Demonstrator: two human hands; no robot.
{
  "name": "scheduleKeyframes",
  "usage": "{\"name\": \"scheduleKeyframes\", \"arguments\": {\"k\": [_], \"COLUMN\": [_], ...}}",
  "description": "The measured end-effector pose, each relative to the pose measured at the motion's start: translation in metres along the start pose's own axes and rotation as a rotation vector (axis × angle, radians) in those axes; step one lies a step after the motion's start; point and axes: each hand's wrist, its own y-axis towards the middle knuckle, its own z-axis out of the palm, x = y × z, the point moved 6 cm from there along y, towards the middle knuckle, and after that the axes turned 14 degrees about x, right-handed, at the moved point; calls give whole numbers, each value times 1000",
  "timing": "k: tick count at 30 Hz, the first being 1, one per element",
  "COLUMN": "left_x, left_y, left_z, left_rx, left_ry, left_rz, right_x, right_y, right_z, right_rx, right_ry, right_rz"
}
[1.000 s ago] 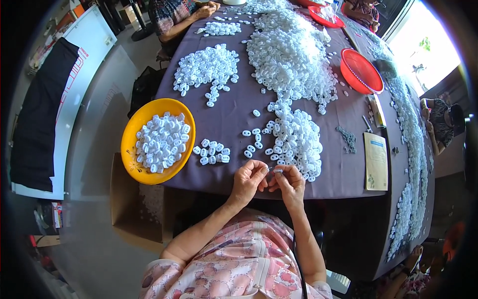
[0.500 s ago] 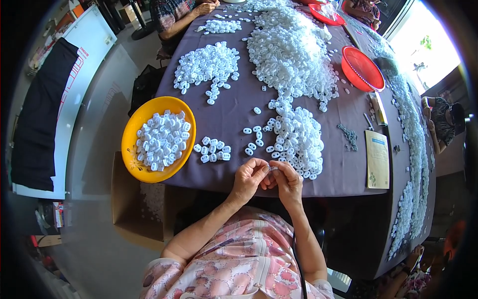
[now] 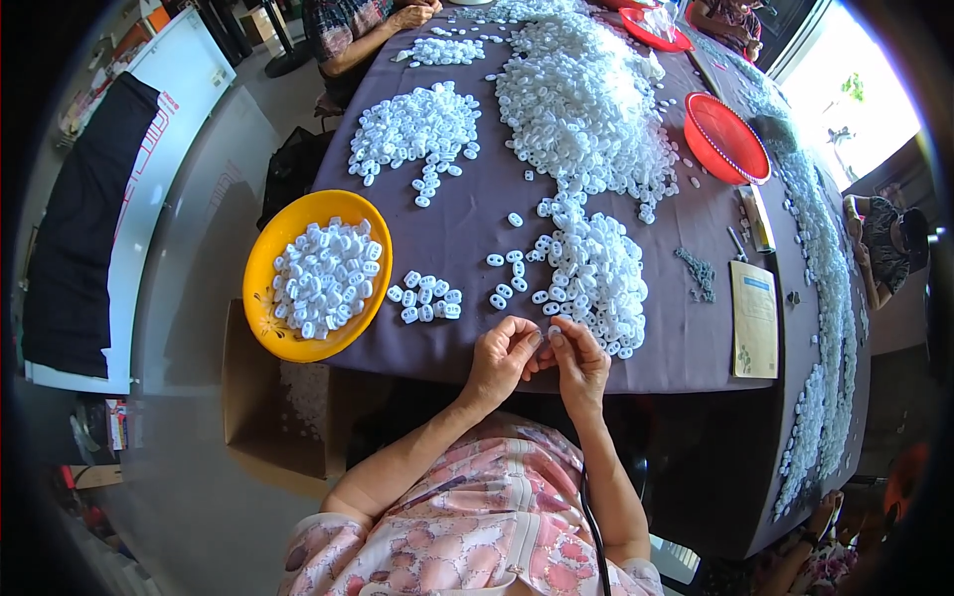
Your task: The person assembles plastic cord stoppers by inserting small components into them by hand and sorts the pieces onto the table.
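Over the near edge of the table, my two hands are close together with their fingers pinched. Between the thumb and fingers of my right hand is a small white oval plastic piece. My left hand is closed just beside it; whatever its fingertips hold is too small to make out. Right behind my hands lies a heap of similar white oval pieces with two dark marks or holes. A few loose ones lie left of that heap. Farther left sits a small cluster of white pieces.
A yellow bowl of white pieces stands at the table's left edge, above an open cardboard box. Larger white piles spread toward the back. On the right are a red basket and a tan envelope. Other people sit around the table.
My hands have drawn slightly apart at the fingertips, and the white piece now shows upright in my right fingers. The heaps and the bowl look the same.
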Motion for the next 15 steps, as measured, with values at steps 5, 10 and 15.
{"name": "scheduleKeyframes", "arguments": {"k": [5, 10, 15], "left_x": [0, 1, 8], "left_y": [1, 3, 7], "left_z": [1, -1, -4], "left_rx": [-13, -47, -91], "left_ry": [16, -12, -248], "left_rz": [7, -1, -29], "right_x": [2, -5, 4], "right_y": [1, 4, 8], "right_z": [2, 0, 4], "right_rx": [5, 27, -8], "right_ry": [-72, -98, -328], "right_rz": [4, 39, -136]}}
